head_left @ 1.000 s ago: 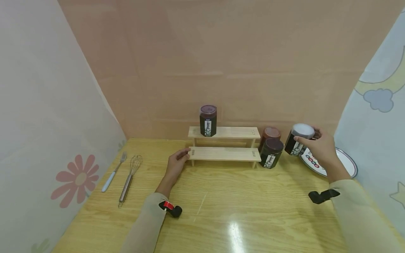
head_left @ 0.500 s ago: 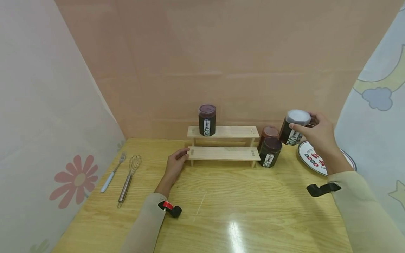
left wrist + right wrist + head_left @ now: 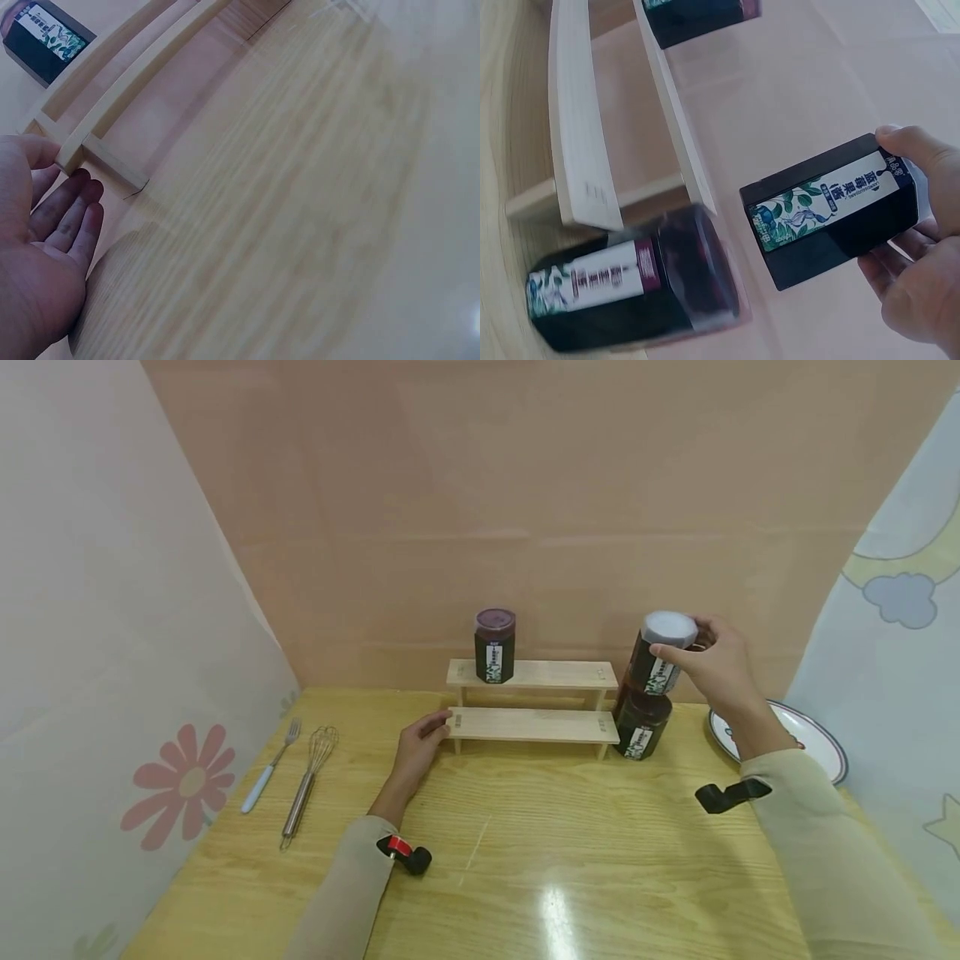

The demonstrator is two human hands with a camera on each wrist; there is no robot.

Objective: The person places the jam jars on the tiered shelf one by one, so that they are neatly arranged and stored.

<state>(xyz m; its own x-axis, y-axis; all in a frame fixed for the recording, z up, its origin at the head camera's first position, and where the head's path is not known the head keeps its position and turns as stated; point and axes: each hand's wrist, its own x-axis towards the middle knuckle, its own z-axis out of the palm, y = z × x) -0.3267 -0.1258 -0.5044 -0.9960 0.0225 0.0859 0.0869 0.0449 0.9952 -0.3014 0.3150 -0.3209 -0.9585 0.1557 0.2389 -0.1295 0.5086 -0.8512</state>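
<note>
My right hand (image 3: pixel 722 672) holds a dark jam jar (image 3: pixel 662 670) with a whitish lid, thumb in front and fingers behind. In the right wrist view this jar (image 3: pixel 829 210) shows a blueberry label and is held up in the air. Below it in the head view, a dark-lidded jar (image 3: pixel 642 727) stands at the right end of a two-tier wooden shelf (image 3: pixel 532 725), partly covering a reddish jar behind. On the upper tier sits a purple-lidded jar (image 3: pixel 495 647). My left hand (image 3: pixel 420 750) pinches the lower tier's left end, its other fingers (image 3: pixel 67 217) loosely bent below.
A white patterned plate (image 3: pixel 813 739) lies at the right by the wall. To the left, a fork (image 3: pixel 272 767) and a whisk (image 3: pixel 306 785) rest on the wooden table (image 3: pixel 517 835). A pinkish cloth backdrop (image 3: pixel 555 510) rises behind the shelf.
My right hand has lifted the whitish-lidded jar from beside the plate and carried it left, over the jars by the shelf. My left hand has stayed at the shelf's end.
</note>
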